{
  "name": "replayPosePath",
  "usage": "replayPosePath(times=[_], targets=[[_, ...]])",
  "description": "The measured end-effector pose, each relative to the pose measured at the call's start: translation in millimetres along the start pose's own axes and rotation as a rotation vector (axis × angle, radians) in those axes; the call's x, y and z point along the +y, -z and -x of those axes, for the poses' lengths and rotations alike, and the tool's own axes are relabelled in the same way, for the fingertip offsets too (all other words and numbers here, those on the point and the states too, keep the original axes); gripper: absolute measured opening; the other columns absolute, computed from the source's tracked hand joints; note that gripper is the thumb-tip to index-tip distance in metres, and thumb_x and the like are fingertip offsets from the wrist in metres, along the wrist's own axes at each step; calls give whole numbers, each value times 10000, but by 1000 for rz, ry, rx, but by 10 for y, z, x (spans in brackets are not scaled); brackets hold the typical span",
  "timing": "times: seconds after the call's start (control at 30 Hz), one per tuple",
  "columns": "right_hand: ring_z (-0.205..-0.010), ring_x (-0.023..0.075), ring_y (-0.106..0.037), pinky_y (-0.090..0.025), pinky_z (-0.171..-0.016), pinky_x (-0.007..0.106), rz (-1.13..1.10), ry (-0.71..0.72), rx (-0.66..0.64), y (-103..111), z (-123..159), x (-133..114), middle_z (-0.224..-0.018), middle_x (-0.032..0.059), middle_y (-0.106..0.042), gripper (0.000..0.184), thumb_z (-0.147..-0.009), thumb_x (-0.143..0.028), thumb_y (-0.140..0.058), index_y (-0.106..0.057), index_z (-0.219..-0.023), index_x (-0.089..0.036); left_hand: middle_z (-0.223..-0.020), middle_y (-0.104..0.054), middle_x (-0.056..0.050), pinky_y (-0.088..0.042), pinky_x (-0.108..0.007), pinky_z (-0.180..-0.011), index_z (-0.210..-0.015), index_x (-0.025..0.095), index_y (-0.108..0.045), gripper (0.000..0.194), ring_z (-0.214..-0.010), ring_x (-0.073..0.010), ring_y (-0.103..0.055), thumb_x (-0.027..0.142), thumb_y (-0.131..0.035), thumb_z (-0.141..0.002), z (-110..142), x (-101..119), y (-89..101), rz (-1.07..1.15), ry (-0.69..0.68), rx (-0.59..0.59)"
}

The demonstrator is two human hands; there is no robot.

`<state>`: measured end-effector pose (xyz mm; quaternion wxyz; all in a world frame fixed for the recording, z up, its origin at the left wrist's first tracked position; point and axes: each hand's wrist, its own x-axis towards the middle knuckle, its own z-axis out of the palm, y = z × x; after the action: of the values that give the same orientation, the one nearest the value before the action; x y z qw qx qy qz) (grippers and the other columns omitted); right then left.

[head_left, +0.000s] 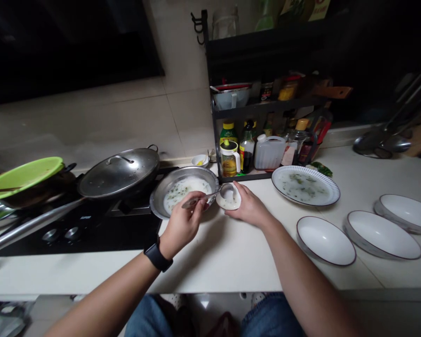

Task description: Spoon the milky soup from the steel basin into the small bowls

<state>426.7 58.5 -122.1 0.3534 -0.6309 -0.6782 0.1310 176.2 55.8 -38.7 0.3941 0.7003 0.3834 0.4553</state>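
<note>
A small white bowl with a thin coat of milky porridge sits cupped in the right hand, whose fingers curl closed around its edge over the pale counter. The left hand, with a black wristwatch, grips a slim steel spoon in closed fingers, its tip inside the small bowl. Just behind stands a steel mixing bowl of green-flecked porridge, beside a lidded steel wok.

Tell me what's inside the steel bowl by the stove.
The steel bowl holds a milky white mixture flecked with green. The mixture hides the bowl's bottom, and the left hand and its spoon cover part of the near edge.
</note>
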Motion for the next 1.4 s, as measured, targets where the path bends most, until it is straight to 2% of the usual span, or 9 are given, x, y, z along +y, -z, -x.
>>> replayPosePath(times=[0.17, 0.3, 0.47, 0.6, 0.77, 0.93, 1.03, 1.23, 1.4], targets=[[-1474, 355, -469, -391, -1223, 509, -6, -15, -5, 0, 0, -31, -1601, 183, -465, 1171, -673, -472, -893, -294, -1647, -219, -1001, -780, -124, -577, -380, -933, -1019, 215, -756, 182, -945, -272, -749, 323, -759, -873, 105, -49, 105, -95, -109, -75], [-1485, 363, -458, -392, -1223, 513, -7, -54, -1, 9, 3, -50, -1622, 190, -440, 1249, -670, -502, -897, -212, -1675, -219, -923, -776, -107, -607, -362, -835, -1114, 186, -700, 274, -874, -258, -774, 382, -723, -924, 129, -160, 207, -48, -109, 78], [-1487, 366, -459, -395, -1219, 527, -6, -51, -16, 1, 4, -65, -1625, 184, -439, 1252, -683, -484, -896, -180, -1683, -247, -891, -763, -81, -625, -359, -783, -1131, 174, -640, 415, -830, -250, -783, 518, -724, -915, 66, -230, 419, 43, -23, 300], [-1491, 361, -454, -396, -1223, 519, -4, -59, -24, -23, -2, -79, -1625, 184, -435, 1252, -689, -485, -889, -170, -1685, -242, -894, -763, -79, -636, -375, -789, -1117, 186, -624, 388, -825, -249, -781, 518, -694, -930, -9, -308, 608, 53, 15, 371], [-1499, 364, -442, -395, -1222, 526, -10, -62, -11, -45, -6, -83, -1626, 176, -432, 1258, -686, -481, -892, -163, -1687, -259, -808, -752, -72, -638, -382, -724, -1050, 190, -616, 313, -744, -260, -773, 461, -692, -913, -79, -451, 748, 47, 147, 425], [-1501, 353, -438, -382, -1236, 513, -2, -60, -10, -41, -6, -89, -1624, 168, -434, 1247, -686, -472, -894, -179, -1684, -255, -842, -777, -98, -601, -334, -669, -1038, 183, -651, 282, -750, -266, -783, 435, -685, -916, -52, -565, 752, -193, 147, 370], [-1505, 354, -432, -377, -1239, 517, -4, -55, -13, -32, -7, -94, -1629, 173, -428, 1235, -691, -465, -891, -188, -1682, -246, -839, -776, -102, -593, -330, -654, -1032, 171, -657, 314, -737, -261, -783, 463, -680, -918, -19, -610, 690, -233, 137, 315], [-1513, 349, -423, -374, -1242, 513, -6, -57, -17, -24, -4, -95, -1633, 168, -424, 1217, -692, -468, -889, -210, -1677, -247, -822, -756, -85, -636, -388, -686, -1040, 155, -607, 402, -692, -248, -776, 496, -727, -864, -71, -652, 593, 66, 254, 327], [-1501, 354, -441, -386, -1235, 517, -8, -49, -12, -16, -1, -104, -1624, 159, -439, 1204, -693, -455, -890, -221, -1675, -262, -779, -756, -94, -661, -419, -753, -1000, 146, -566, 339, -667, -230, -772, 395, -740, -848, -176, -592, 637, 294, 357, 391]])
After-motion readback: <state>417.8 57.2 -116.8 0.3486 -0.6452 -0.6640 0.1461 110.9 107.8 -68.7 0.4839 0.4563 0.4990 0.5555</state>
